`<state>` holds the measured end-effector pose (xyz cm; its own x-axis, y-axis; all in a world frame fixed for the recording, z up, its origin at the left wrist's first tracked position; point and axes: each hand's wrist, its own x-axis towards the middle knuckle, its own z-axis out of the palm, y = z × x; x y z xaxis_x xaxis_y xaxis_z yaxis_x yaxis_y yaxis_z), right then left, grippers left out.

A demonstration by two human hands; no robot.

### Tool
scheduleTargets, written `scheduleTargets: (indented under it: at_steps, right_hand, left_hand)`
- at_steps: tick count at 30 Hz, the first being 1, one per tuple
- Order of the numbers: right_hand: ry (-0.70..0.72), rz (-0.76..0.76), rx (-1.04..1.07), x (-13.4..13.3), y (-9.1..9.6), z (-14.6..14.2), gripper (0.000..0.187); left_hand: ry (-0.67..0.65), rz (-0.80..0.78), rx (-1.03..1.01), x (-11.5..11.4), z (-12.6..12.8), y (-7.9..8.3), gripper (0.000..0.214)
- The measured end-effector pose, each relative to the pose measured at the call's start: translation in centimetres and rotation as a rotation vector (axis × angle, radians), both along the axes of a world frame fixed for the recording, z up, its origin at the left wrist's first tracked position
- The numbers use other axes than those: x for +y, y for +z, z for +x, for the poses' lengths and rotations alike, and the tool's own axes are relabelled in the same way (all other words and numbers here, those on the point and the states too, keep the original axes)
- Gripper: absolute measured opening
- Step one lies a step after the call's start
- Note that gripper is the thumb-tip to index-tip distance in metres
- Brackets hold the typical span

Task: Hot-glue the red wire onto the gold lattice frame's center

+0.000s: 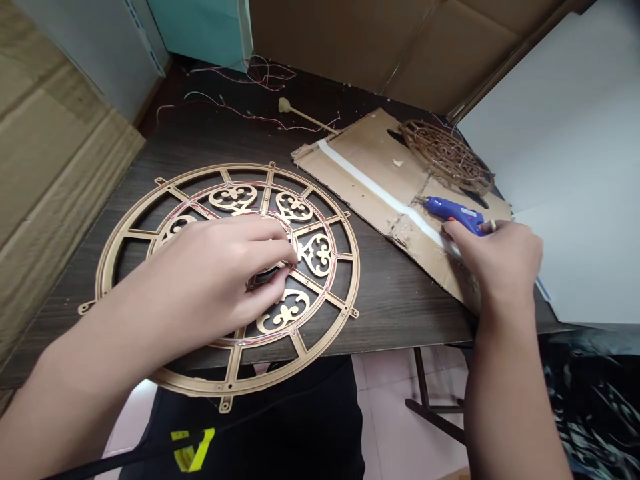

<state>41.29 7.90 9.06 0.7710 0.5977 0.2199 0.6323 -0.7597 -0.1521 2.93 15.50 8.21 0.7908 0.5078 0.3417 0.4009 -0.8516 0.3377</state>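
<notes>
Pinching at the hub, reaching for glue

My left hand point(220, 270) rests on the gold round frame point(227, 273), fingers pinched closed at its centre; right of the frame, my right hand point(500, 257) curls around the blue glue gun point(455, 213) on the cardboard sheet point(370, 167).

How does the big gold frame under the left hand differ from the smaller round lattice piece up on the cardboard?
The large gold frame lies flat on the dark table under the left hand; the small lattice disc rests on the cardboard sheet, untouched. The frame is much wider and paler gold; the disc is darker brown with a denser pattern. Both are round openwork pieces with thin wires on them.
</notes>
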Motion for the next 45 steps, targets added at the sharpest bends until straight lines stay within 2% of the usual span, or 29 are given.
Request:
scheduleTargets:
  at_steps: [4,7,10,15,20,23,29,35,45]
  right_hand:
    - [0.039,0.246,-0.031,-1.1,0.3,-1.0,0.034]
    - [0.183,0.467,-0.023,-2.5,0.0,-3.5,0.031]
    - [0.319,0.527,-0.046,-4.4,-0.8,-7.0,0.047]
    - [0.516,0.464,-0.256,-7.0,-1.3,-11.6,0.029]
    - [0.655,0.415,-0.340,-7.4,-0.9,-13.6,0.022]
    - [0.724,0.390,-0.332,-7.4,-0.9,-14.1,0.026]
    - [0.797,0.362,-0.360,-7.5,-1.5,-14.4,0.030]
    - [0.926,0.511,-0.469,-7.1,-1.5,-14.2,0.032]
    - [0.985,0.485,-0.420,-8.0,-0.8,-13.7,0.036]
  left_hand:
    - [0.012,-0.056,-0.049,-0.2,-0.2,0.2,0.032]
    - [0.025,-0.077,-0.073,-0.4,-0.5,0.1,0.030]
    - [0.016,-0.039,-0.074,-0.4,-0.7,-0.1,0.031]
    - [-0.004,0.015,-0.082,-0.2,-0.5,-0.3,0.038]
    - [0.023,-0.109,-0.113,-0.4,-0.5,0.0,0.033]
    - [0.035,-0.147,-0.118,-0.6,-0.6,0.0,0.033]
    - [0.007,-0.035,-0.126,-0.5,-0.8,-0.3,0.034]
    - [-0.014,-0.002,-0.098,-0.4,-0.7,-0.2,0.036]
    - [-0.013,-0.003,-0.115,-0.4,-0.6,0.0,0.034]
